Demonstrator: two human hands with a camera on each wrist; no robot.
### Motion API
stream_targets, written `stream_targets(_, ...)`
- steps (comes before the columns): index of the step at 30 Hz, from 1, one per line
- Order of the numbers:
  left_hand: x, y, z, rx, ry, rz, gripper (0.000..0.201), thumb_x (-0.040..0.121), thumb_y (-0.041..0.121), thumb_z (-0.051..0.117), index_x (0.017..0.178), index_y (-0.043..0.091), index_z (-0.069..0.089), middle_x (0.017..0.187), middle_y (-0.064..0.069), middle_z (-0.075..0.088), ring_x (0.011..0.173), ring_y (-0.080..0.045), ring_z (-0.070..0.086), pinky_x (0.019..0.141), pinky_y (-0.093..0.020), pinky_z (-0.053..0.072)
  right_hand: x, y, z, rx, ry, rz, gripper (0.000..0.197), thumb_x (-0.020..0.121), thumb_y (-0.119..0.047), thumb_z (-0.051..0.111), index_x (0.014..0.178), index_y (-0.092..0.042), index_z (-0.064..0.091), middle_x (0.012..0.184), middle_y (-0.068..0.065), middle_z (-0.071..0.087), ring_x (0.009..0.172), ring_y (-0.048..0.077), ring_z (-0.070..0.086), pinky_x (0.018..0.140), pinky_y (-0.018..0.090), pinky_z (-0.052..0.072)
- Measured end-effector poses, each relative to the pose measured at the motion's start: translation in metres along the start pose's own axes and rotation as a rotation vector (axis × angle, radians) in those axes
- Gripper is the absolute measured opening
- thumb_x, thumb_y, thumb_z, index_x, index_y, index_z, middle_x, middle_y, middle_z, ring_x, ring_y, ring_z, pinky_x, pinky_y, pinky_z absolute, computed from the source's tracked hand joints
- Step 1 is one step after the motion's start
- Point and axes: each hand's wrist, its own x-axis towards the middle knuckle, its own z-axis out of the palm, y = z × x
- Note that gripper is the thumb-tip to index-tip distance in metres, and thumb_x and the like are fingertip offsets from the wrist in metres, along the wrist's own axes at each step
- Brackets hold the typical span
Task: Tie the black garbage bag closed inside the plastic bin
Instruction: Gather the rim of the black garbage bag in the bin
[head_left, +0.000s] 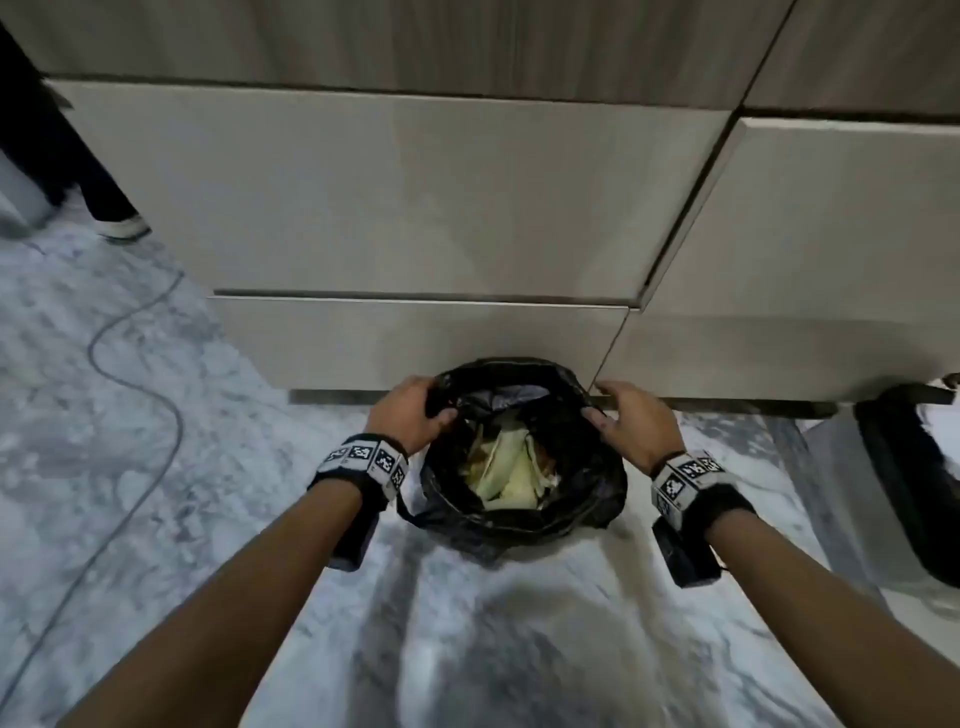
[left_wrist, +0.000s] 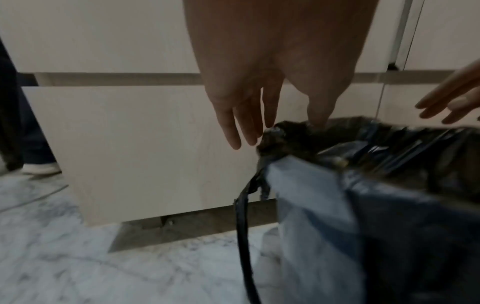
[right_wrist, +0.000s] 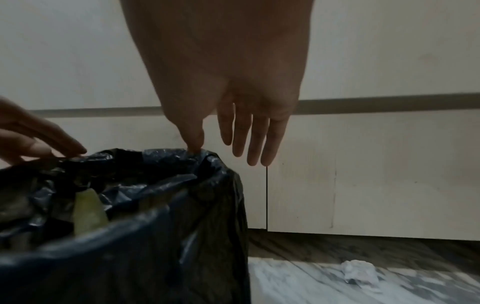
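My left hand (head_left: 410, 413) and right hand (head_left: 631, 423) meet opposite sides of the black garbage bag (head_left: 592, 499), whose mouth lies open and folded over the rim of the plastic bin (left_wrist: 306, 197) on the marble floor (head_left: 156, 415), just before the cabinet drawers (head_left: 415, 332). On each hand the fingers (left_wrist: 233, 127) are spread and nearly straight, the thumb dipping inside the mouth; neither has yet gathered the film. Pale yellow-green waste (head_left: 506, 475) shows inside (the rest too dark to identify). A black tie strip (left_wrist: 242, 236) hangs down the left side. Likely failures: thin film tearing if pulled hard against the rim; the light bin tipping or sliding if one side is lifted alone; contents spilling if the mouth is drawn unevenly
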Motion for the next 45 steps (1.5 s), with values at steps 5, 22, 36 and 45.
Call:
stream_targets(5, 0.020, -0.023, 0.016, 0.152, 0.098, 0.000, 0.040, 0.079, 0.047, 0.061, 0.106, 0.019, 0.068, 0.107, -0.007, 0.072, 0.102, -0.029, 0.065, 0.083, -0.036, 0.050, 0.019, 0.009, 0.026, -0.133, 0.067, -0.026, 0.034, 0.086, -0.038, 0.059, 0.111, -0.017, 0.069, 0.111, 0.013, 0.071, 0.104, 0.033, 0.064, 0.080, 0.036, 0.049)
stream_targets(22, -0.003, 0.034, 0.003, 0.015, 0.118, 0.142, 0.030, 0.075, 0.044, 0.067, 0.092, 0.020, 0.074, 0.097, -0.005, 0.075, 0.093, -0.025, 0.068, 0.080, -0.031, 0.052, -0.007, -0.037, 0.022, -0.131, -0.034, -0.223, 0.024, 0.084, -0.038, 0.060, 0.090, -0.018, 0.071, 0.095, 0.010, 0.072, 0.092, 0.029, 0.065, 0.073, 0.031, 0.045)
stream_targets(36, -0.004, -0.024, -0.001, 0.044, -0.153, -0.081, 0.041, 0.079, 0.015, 0.059, 0.118, 0.000, 0.060, 0.119, -0.021, 0.064, 0.113, -0.034, 0.060, 0.089, -0.035, 0.046, 0.022, 0.029, 0.020, 0.060, -0.160, 0.073, 0.035, 0.076, -0.033, 0.074, 0.097, -0.007, 0.068, 0.091, 0.008, 0.066, 0.087, 0.023, 0.062, 0.076, 0.028, 0.049)
stream_targets(45, -0.022, -0.027, -0.003, -0.179, -0.272, -0.267, 0.041, 0.089, 0.024, 0.051, 0.125, 0.003, 0.052, 0.135, -0.015, 0.055, 0.116, -0.028, 0.057, 0.090, -0.042, 0.051, 0.008, 0.021, 0.007, -0.021, -0.145, 0.018, 0.034, 0.082, -0.022, 0.066, 0.058, -0.018, 0.042, 0.067, 0.005, 0.053, 0.073, 0.022, 0.051, 0.060, 0.027, 0.035)
